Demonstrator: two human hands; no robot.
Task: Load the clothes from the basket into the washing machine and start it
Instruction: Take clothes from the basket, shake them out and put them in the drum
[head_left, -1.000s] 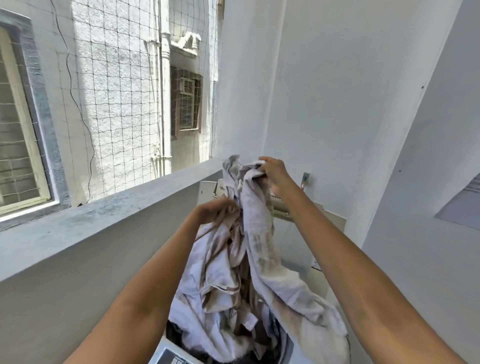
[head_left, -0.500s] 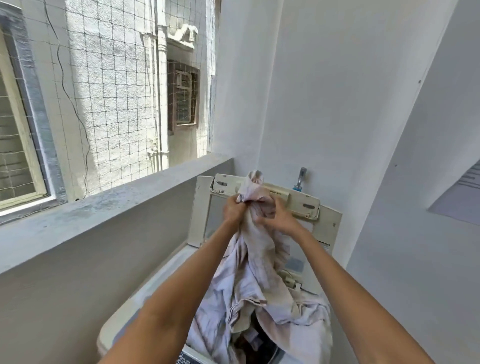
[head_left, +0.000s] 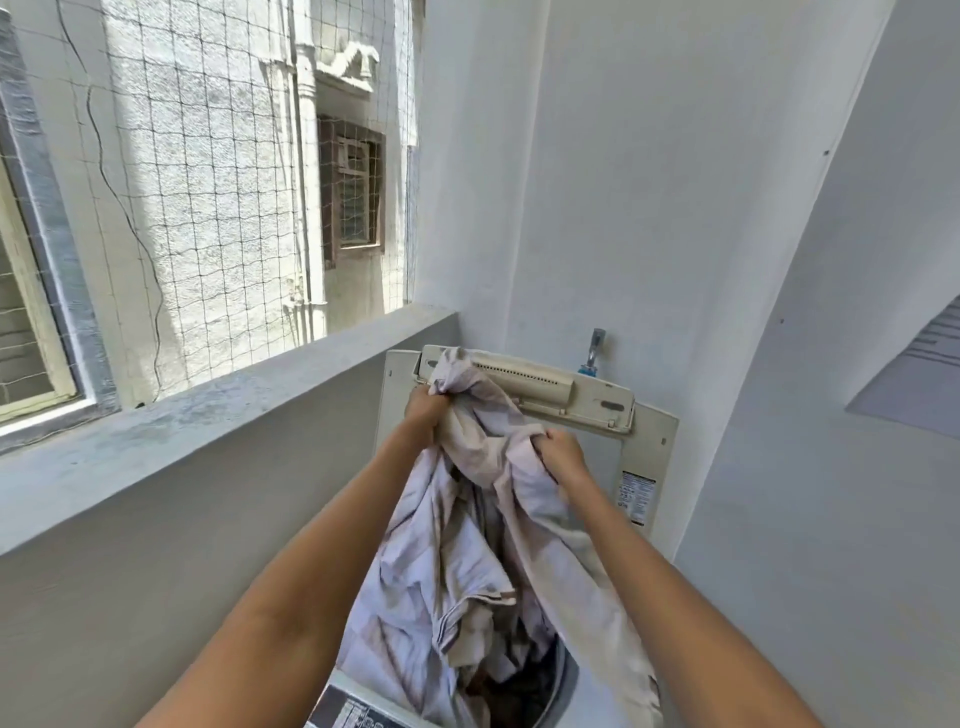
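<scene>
A large pale, brown-streaked cloth hangs from both my hands into the open drum of a top-loading washing machine. My left hand grips the cloth's bunched top, held higher and to the left. My right hand grips a fold of the same cloth, lower and to the right. The machine's cream lid stands open against the wall behind the cloth. Darker clothes lie in the drum beneath it. The basket is out of view.
A grey concrete ledge runs along the left, with netting and a neighbouring building beyond. A tap sticks out of the white wall above the lid. The machine's control panel shows at the bottom edge. A white wall closes the right side.
Both hands have come down with the cloth. They met at its top half a second ago; now the right hand has slid lower and to the right along it.
</scene>
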